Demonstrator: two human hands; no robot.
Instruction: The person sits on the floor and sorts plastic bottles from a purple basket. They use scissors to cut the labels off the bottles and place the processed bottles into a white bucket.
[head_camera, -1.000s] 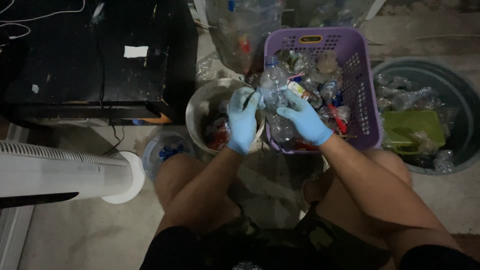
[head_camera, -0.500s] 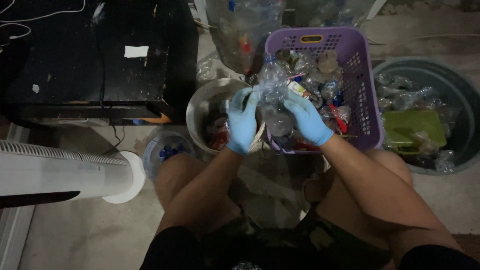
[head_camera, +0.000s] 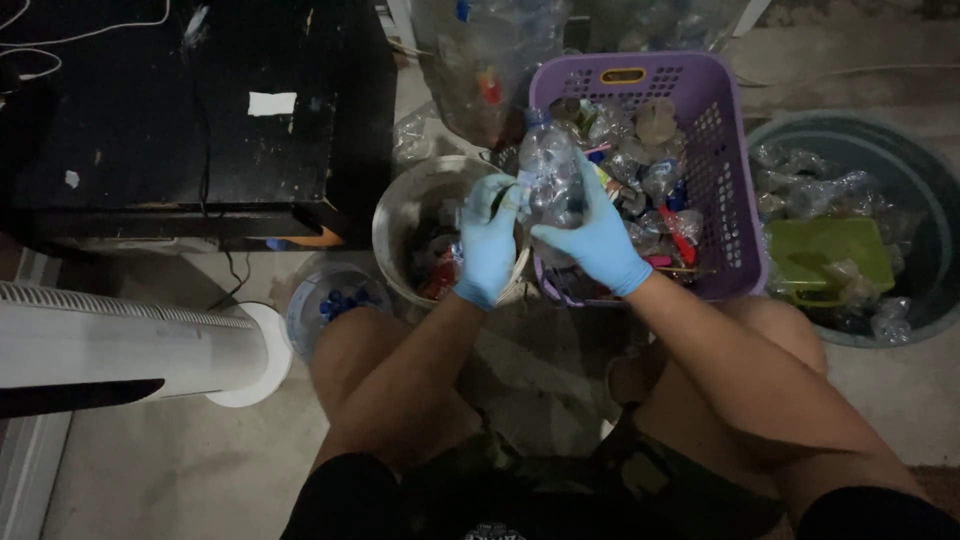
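Upper centre of frame: clear plastic bottle (head_camera: 548, 172) upright, cap end up, clasped by right hand (head_camera: 595, 238) from below-right; left hand (head_camera: 489, 245) pinching its left side, above metal bucket (head_camera: 400, 205).

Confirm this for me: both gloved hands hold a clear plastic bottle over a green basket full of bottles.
Wrong on the colour. In the head view the left hand and right hand hold the clear plastic bottle over a purple basket, not a green one.
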